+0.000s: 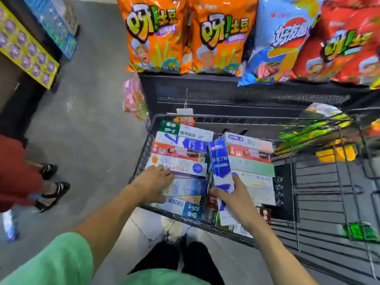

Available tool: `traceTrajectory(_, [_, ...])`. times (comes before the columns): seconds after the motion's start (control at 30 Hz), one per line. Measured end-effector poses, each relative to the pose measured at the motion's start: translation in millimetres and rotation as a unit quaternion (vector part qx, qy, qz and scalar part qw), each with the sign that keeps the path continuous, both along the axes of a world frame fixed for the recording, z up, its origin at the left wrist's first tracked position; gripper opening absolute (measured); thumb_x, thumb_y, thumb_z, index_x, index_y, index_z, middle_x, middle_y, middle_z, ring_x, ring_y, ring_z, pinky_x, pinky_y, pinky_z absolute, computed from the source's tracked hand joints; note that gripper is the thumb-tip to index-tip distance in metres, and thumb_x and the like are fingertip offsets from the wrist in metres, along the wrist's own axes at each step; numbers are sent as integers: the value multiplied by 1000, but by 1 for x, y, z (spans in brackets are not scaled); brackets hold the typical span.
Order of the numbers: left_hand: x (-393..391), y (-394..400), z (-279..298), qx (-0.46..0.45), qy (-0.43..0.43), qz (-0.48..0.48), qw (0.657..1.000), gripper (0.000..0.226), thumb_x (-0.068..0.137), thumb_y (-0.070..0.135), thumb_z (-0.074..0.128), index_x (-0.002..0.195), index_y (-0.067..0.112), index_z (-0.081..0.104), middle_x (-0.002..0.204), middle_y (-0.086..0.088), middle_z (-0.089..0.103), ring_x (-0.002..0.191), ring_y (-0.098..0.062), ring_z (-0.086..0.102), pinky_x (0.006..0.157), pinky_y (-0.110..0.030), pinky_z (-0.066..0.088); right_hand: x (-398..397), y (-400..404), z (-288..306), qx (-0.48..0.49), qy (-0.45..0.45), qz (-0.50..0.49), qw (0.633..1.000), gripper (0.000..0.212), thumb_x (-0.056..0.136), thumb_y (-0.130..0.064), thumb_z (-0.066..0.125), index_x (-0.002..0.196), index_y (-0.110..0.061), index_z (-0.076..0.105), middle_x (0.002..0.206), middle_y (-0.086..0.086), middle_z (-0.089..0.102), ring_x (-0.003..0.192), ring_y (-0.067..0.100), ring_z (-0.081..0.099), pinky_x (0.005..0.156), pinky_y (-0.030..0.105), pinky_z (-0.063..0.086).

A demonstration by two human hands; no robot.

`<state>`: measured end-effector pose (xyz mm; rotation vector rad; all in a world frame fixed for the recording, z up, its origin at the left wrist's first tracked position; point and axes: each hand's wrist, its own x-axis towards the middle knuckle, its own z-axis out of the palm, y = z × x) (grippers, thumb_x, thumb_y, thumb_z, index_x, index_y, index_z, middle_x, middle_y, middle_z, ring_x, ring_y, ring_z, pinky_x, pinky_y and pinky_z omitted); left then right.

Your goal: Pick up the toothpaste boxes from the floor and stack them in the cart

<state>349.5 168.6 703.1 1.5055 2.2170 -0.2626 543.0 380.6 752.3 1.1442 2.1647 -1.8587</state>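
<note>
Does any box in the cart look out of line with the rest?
Yes. The blue box gripped by the right hand runs lengthwise between the two stacks, crosswise to the other toothpaste boxes lying sideways in the cart. The left hand rests flat on the left stack.

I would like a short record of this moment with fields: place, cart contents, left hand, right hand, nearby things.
place: shop aisle, black wire cart in front of the person
cart contents: toothpaste boxes lying flat in two stacks
left hand: rests flat on the left stack
right hand: grips a blue and white toothpaste box between the stacks
nearby things: orange snack bags on the shelf behind
</note>
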Motion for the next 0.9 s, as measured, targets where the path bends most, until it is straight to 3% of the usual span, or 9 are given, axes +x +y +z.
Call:
traceTrajectory(0.1, [-6,-4,-14,6,15,35,999,73,85,69,57,139,22,44,135,2,50,121,-22,45,100,-38,40,-8,8,-19,-7,-21,32,999,55,73,-34,84,121,-28,57,105,-7,75,94,14,73,90,46,57])
traceTrajectory(0.2, [-7,-5,-25,13,37,81,996,71,85,58,62,141,20,42,135,-2,46,123,-25,44,99,-38,37,-14,10,-36,-5,-30,62,998,54,78,-25,85,123,-27,55,108,-7,75,97,14,71,92,46,56])
traceTrajectory(0.27, [-2,-5,-29,38,59,121,990,70,81,46,72,139,16,47,133,-6,49,123,-29,48,98,-41,39,-18,8,-43,4,-31,89,996,54,74,-31,85,119,-34,56,106,-13,74,96,6,70,87,36,56])
traceTrajectory(0.33, [3,-10,-32,65,91,169,979,69,71,41,85,127,11,59,123,-12,59,113,-35,56,90,-44,44,-20,3,-46,38,-27,130,990,47,66,-49,80,107,-48,58,98,-29,70,89,-9,66,72,13,49])
traceTrajectory(0.43, [8,-23,-35,104,111,233,961,74,59,45,92,116,5,66,112,-17,64,102,-38,62,84,-46,47,-20,-4,-54,106,-13,185,977,43,77,-53,82,109,-51,53,99,-41,62,92,-19,59,68,2,42])
traceTrajectory(0.53, [14,-35,-40,110,121,276,947,77,60,41,94,122,5,65,118,-18,65,106,-39,62,87,-46,47,-21,-8,-62,138,-31,250,958,67,80,-43,79,133,-40,39,112,-23,67,94,-4,65,74,17,53])
traceTrajectory(0.6, [20,-43,-41,110,125,301,939,75,65,39,92,126,5,64,125,-17,64,110,-39,62,90,-46,47,-24,-9,-64,179,-55,322,928,72,76,-47,74,137,-34,37,117,-11,68,97,11,67,77,33,55])
traceTrajectory(0.83, [22,-59,-36,132,82,412,898,76,84,41,77,147,12,45,150,-12,47,132,-35,48,105,-48,38,-39,-22,-80,322,-44,516,793,76,82,-50,60,149,-22,41,121,2,44,110,25,52,76,32,46])
traceTrajectory(0.9, [24,-67,-37,133,74,413,898,68,93,42,66,150,14,41,156,-10,40,137,-32,44,109,-46,35,-46,-27,-88,349,-32,537,767,74,85,-46,61,151,-18,41,128,6,47,117,27,48,89,33,43])
